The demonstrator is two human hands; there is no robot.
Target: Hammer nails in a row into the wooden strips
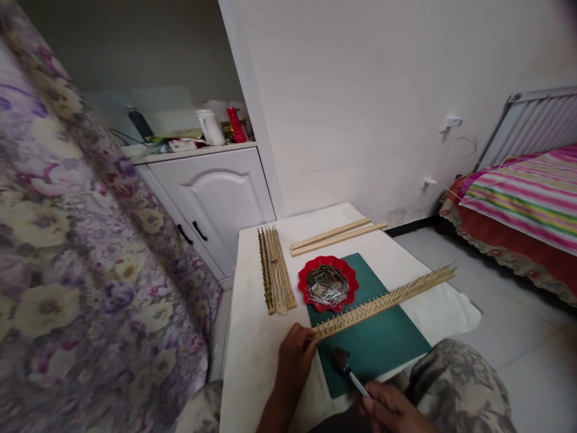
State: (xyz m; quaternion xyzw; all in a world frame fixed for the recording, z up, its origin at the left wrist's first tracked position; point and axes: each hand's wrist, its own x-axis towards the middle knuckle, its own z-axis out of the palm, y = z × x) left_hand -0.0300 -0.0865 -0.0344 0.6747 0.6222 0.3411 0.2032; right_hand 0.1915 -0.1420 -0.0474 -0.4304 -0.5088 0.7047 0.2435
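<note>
A wooden strip (383, 304) studded with rows of upright nails lies aslant across a green mat (360, 355). My left hand (297, 349) is closed at the strip's near left end; whether a nail is also pinched there is too small to tell. My right hand (390, 406) grips the handle of a hammer (342, 361), its dark head over the mat, below the strip and apart from it. Just behind the strip, a red scalloped bowl (304, 288) full of loose nails (329, 285) sits partly on the mat.
Several nail-studded strips (277, 276) lie side by side at the left of the white table (252, 355). Two more wooden strips (333, 237) rest at the back. A floral curtain (112, 270) hangs left, a white cabinet (220, 198) stands behind, and a bed (527, 198) is right.
</note>
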